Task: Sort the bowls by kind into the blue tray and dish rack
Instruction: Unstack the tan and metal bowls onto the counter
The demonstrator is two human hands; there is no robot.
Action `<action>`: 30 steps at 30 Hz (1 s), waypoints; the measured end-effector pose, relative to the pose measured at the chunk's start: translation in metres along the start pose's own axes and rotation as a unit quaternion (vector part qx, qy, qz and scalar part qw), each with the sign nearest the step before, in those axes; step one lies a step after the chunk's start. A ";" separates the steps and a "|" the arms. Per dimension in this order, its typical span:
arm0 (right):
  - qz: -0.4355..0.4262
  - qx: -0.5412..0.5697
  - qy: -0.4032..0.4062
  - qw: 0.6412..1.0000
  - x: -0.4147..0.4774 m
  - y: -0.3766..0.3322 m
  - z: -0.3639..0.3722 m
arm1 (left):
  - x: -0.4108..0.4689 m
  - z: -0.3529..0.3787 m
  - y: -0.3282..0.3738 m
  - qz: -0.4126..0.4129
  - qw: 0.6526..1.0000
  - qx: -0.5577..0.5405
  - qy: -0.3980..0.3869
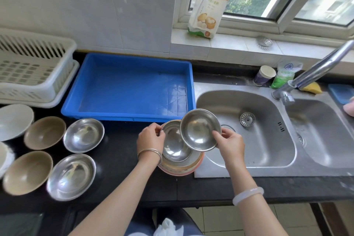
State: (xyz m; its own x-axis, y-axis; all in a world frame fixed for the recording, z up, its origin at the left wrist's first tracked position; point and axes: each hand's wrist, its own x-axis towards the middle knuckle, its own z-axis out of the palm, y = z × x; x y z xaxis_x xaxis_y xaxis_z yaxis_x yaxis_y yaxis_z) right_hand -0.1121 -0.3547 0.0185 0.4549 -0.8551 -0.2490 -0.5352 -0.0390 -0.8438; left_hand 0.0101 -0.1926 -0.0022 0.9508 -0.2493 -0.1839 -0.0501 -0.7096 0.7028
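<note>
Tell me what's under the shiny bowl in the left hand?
More stacked bowls: only their tan and pink rims show. Insides and count are hidden.

The person is wearing thin silver-coloured bangles [151, 153] on the left wrist and 1 pale translucent bangle [248, 195] on the right; both forearms are showing bare.

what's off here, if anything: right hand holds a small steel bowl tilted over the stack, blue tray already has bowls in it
The last part: in the head view the blue tray has no bowls in it. The right hand does hold a small steel bowl tilted over the stack.
</note>
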 end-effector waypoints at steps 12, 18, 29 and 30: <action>-0.050 0.025 -0.140 0.989 0.015 -0.055 0.039 | -0.013 -0.064 -0.036 -0.080 0.990 -0.092 0.071; -0.096 -0.055 -0.222 0.969 0.011 -0.073 0.111 | -0.038 -0.084 -0.082 -0.167 0.965 -0.150 0.135; -0.135 -0.257 -0.340 0.895 0.002 -0.068 0.209 | -0.079 -0.068 -0.134 -0.305 0.923 -0.181 0.147; -0.140 -0.277 -0.340 0.888 0.003 -0.067 0.213 | -0.080 -0.065 -0.137 -0.310 0.921 -0.183 0.148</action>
State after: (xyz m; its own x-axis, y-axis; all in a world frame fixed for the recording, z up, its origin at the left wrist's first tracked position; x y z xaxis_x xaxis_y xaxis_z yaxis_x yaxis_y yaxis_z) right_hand 0.0770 -0.2444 -0.0270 0.8492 -0.2697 -0.4540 -0.5153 -0.6108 -0.6012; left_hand -0.0395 -0.0325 -0.0387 0.8063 0.3583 -0.4706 0.5857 -0.3720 0.7201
